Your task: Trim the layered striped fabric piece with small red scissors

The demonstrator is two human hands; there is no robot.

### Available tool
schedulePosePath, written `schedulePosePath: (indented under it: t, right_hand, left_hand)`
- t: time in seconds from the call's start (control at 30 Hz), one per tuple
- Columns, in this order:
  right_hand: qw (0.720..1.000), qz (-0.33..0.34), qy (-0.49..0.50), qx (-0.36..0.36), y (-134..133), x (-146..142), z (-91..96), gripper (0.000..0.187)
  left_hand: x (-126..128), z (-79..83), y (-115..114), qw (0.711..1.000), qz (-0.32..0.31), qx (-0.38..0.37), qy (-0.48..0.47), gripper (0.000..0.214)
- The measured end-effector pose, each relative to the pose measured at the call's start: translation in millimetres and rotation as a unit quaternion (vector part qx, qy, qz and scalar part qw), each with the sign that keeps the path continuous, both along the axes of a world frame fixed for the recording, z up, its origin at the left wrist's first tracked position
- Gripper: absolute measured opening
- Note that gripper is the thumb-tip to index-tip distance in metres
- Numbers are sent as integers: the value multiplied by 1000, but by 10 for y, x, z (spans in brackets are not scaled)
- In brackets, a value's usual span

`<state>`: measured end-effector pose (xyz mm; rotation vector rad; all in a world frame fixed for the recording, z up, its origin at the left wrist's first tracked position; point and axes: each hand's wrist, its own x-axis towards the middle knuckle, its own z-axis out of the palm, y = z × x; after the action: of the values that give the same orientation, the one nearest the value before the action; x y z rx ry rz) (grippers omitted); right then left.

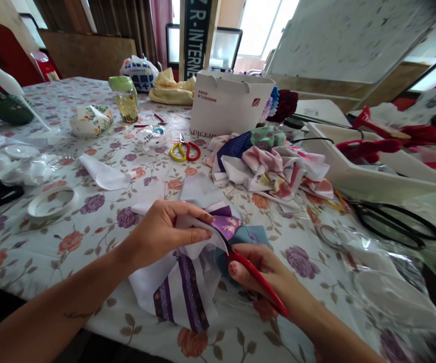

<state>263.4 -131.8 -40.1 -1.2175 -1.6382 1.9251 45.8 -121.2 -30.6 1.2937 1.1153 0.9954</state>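
My left hand point(172, 229) pinches a white and purple piece of fabric point(191, 287) between thumb and fingers, lifting its upper edge off the table. The rest of the cloth hangs down onto the tablecloth, showing dark purple stripes. My right hand point(258, 272) is closed around red-handled scissors point(258, 277). Their dark blades meet the fabric edge just right of my left fingertips. A blue-grey piece of cloth point(258, 234) lies under and behind my right hand. The lower scissor handle is mostly hidden by my fingers.
A heap of fabric scraps point(274, 166) lies behind my right hand, before a white paper bag point(229, 103). Yellow-and-red scissors point(184, 151) rest farther back. A roll of white tape point(52, 202) lies left. Black-handled scissors point(395, 222) and a white bin point(377, 171) stand right.
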Motion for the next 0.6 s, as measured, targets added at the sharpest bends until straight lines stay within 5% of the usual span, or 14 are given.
schedulePosePath:
  t: [0.6]
  right_hand:
    - [999, 38, -7, -7, 0, 27, 2, 55]
  left_hand:
    - [37, 31, -22, 989, 10, 82, 124, 12]
